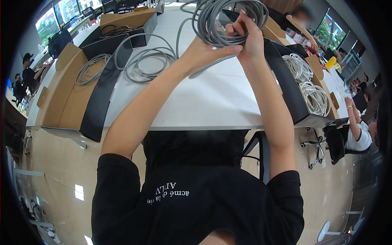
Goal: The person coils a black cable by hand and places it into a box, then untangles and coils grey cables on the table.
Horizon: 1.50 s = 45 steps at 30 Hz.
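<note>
A thick coil of grey cable [204, 24] is held up above the far part of the white table. My left hand [204, 53] grips the coil's lower side, thumb stretched across it toward the right. From the right, my right hand [250, 38] has its fingers curled round the coil's loops. A length of cable runs down from the coil on the left to looser grey loops [149, 65] lying on the table, partly against the left box. Another cable stretch hangs below my hands.
On the left, an open black-and-brown box [65, 102] holds a grey cable coil [93, 69]; a second box [141, 34] behind contains dark cables. At right, another black box [286, 94] holds white cable coils [314, 98]. Other people sit or work at tables on both sides.
</note>
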Each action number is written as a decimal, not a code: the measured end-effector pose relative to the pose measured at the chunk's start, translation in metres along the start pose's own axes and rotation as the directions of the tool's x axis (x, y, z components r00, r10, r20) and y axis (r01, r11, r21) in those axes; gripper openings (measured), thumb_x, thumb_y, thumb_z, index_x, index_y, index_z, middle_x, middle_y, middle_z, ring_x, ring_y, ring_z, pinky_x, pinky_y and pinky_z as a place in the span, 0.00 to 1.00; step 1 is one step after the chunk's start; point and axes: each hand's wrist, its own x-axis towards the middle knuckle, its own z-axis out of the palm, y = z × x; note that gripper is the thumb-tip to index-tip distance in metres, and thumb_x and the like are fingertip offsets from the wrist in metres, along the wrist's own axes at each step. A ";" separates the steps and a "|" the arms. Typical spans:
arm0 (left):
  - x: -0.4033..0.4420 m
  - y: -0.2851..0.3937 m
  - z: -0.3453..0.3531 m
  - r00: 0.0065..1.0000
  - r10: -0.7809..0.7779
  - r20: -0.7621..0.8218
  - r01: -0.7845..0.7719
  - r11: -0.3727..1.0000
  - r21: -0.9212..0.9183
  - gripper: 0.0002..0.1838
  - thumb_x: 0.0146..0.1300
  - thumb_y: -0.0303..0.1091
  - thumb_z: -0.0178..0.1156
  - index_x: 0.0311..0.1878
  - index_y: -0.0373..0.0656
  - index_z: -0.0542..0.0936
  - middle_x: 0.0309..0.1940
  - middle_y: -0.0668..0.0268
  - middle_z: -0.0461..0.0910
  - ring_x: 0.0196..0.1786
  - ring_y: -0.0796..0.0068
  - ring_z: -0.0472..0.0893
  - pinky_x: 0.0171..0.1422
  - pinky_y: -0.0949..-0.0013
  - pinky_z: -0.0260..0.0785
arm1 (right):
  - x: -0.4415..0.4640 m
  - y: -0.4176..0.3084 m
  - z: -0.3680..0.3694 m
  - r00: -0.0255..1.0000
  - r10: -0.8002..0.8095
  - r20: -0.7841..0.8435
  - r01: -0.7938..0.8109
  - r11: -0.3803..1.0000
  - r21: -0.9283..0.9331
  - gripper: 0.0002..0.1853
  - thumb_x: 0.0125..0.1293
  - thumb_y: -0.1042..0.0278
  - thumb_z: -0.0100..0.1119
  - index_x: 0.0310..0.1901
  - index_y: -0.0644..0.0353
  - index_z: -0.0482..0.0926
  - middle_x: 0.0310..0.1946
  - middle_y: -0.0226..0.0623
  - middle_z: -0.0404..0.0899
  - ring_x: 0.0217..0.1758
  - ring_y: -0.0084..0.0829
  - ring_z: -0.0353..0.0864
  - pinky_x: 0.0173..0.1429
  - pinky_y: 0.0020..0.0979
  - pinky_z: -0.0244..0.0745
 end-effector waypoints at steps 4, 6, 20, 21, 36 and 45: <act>0.005 -0.008 -0.008 0.927 0.351 -0.134 -0.285 0.890 0.355 0.44 0.46 0.54 0.69 0.59 0.40 0.59 0.55 0.56 0.61 0.55 0.69 0.70 0.58 0.65 0.64 | 0.001 0.000 -0.001 0.996 -0.074 0.057 0.076 0.997 -0.034 0.12 0.61 0.65 0.55 0.23 0.58 0.68 0.12 0.27 0.58 0.20 0.28 0.69 0.29 0.28 0.64; 0.002 -0.005 -0.002 0.858 0.455 -0.241 -0.378 0.874 0.305 0.52 0.42 0.47 0.73 0.62 0.34 0.51 0.54 0.55 0.62 0.58 0.67 0.67 0.62 0.65 0.59 | 0.003 -0.001 -0.004 0.992 -0.115 0.059 0.118 0.992 -0.050 0.12 0.61 0.65 0.55 0.23 0.58 0.68 0.12 0.27 0.58 0.20 0.27 0.69 0.28 0.28 0.64; 0.002 0.009 -0.035 0.988 -0.148 0.047 0.152 0.859 -0.489 0.35 0.61 0.61 0.47 0.61 0.42 0.62 0.56 0.49 0.66 0.54 0.48 0.73 0.55 0.48 0.71 | 0.003 -0.001 -0.010 0.954 0.162 0.253 -0.086 0.955 -0.285 0.07 0.62 0.68 0.52 0.32 0.64 0.73 0.11 0.25 0.58 0.18 0.26 0.69 0.26 0.26 0.61; 0.002 0.010 -0.037 0.987 -0.138 0.085 0.162 0.861 -0.482 0.35 0.61 0.61 0.47 0.61 0.42 0.63 0.55 0.49 0.67 0.53 0.48 0.73 0.54 0.49 0.71 | 0.001 -0.001 -0.010 0.941 0.199 0.273 -0.099 0.935 -0.339 0.08 0.62 0.68 0.52 0.33 0.64 0.73 0.11 0.25 0.59 0.18 0.26 0.69 0.25 0.25 0.61; -0.005 0.039 -0.056 0.973 -0.023 -0.231 0.166 0.764 0.623 0.39 0.58 0.68 0.44 0.58 0.41 0.68 0.35 0.57 0.80 0.34 0.67 0.82 0.39 0.70 0.73 | 0.008 -0.011 -0.020 0.968 0.031 0.249 0.089 0.886 -0.455 0.07 0.59 0.69 0.55 0.32 0.65 0.75 0.20 0.31 0.69 0.19 0.25 0.70 0.25 0.23 0.60; 0.001 0.044 -0.036 0.654 0.756 0.040 -0.360 0.264 0.895 0.31 0.57 0.57 0.54 0.53 0.39 0.73 0.47 0.54 0.71 0.49 0.64 0.71 0.51 0.62 0.63 | 0.004 0.001 -0.018 0.905 -0.038 0.425 0.372 0.556 -0.743 0.04 0.57 0.73 0.53 0.30 0.63 0.76 0.17 0.28 0.70 0.19 0.20 0.67 0.25 0.21 0.60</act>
